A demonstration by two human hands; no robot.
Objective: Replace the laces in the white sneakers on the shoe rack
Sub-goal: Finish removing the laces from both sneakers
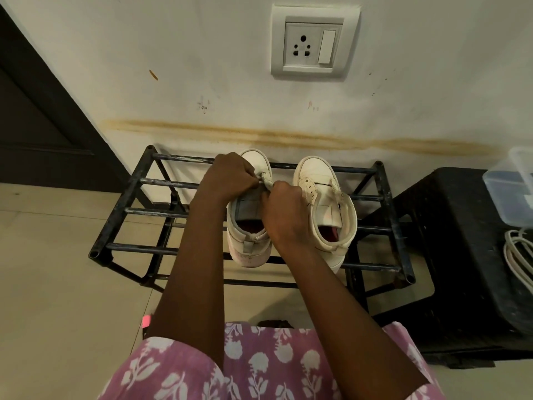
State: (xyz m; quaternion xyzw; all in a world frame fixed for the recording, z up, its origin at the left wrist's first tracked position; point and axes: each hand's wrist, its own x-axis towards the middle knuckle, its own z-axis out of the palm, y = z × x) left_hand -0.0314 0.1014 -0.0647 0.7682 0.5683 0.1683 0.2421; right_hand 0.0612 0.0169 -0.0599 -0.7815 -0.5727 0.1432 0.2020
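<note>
Two white high-top sneakers stand toes to the wall on the top bars of a black metal shoe rack [124, 210]. The left sneaker [248, 249] is partly covered by my hands. My left hand [230, 176] and my right hand [284, 209] both pinch a pale lace [266, 180] over its front eyelets, fingers curled, knuckles almost touching. The right sneaker [323, 197] stands free beside it, with a short bit of lace at its upper eyelets.
A black plastic stool [450, 255] stands right of the rack, carrying a clear lidded box [512, 189] and white cables [519, 255]. A wall socket [314, 41] is above. A dark door [37, 116] is at the left. Beige floor tiles lie around.
</note>
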